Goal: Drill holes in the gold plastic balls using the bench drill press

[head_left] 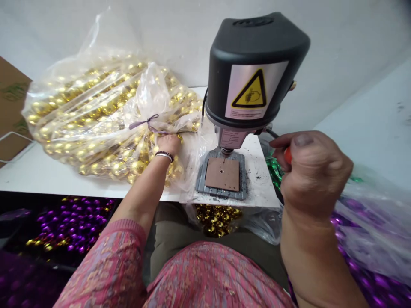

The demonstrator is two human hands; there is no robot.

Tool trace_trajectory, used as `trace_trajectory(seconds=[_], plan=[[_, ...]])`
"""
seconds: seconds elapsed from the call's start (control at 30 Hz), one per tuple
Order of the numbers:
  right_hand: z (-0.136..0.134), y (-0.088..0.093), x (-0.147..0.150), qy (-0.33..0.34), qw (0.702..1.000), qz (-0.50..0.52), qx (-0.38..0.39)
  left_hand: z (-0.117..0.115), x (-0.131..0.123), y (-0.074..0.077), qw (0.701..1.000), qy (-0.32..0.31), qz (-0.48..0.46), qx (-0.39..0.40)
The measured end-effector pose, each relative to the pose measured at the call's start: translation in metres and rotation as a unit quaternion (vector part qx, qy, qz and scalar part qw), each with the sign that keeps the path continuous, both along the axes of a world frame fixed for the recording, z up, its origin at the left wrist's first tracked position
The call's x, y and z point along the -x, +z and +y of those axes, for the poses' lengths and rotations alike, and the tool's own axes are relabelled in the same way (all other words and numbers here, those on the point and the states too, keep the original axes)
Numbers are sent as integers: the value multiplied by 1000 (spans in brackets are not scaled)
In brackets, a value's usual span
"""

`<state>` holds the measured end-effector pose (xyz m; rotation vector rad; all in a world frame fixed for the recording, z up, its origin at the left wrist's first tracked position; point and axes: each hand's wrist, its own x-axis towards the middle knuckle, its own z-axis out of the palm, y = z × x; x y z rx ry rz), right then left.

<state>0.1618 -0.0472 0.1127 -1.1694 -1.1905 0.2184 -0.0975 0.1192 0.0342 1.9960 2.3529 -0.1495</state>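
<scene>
My right hand [310,171] is wrapped round the lever of a small bench drill press [221,55], with a bit of its orange knob [288,155] showing between the fingers. Below the chuck, a brown square board [213,175] with a small hole lies on the grey base plate [201,184]. The drill bit stands over the board, near the hole. My left hand [169,144] reaches into the side of a large clear plastic bag [150,90] filled with shiny gold balls [135,167]. Its fingers are hidden among the plastic and balls. A purple ribbon [144,122] is tied on the bag.
Dark shavings [253,177] lie round the base on the white table [19,179]. Gold balls [218,218] sit in plastic at my lap. Purple balls [77,222] are low on the left, and bagged purple ones [366,273] on the right. A cardboard box [13,85] stands far left.
</scene>
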Motion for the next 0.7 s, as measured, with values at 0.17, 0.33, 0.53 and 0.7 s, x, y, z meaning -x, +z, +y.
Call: trace_trajectory(seconds=[0.17, 0.33, 0.53, 0.7], plan=[[2, -3, 1, 3, 1000, 8, -18, -2, -2, -9, 996, -67, -57, 24], [2, -5, 0, 19, 1000, 1, -25, -22, -8, -4, 981, -138, -138, 0], [3, -8, 0, 35, 998, 4, -47, -78, -9, 4, 845, -183, -498, 67], [2, -7, -1, 62, 997, 6, -43, -114, -30, -19, 651, -66, -740, 158]])
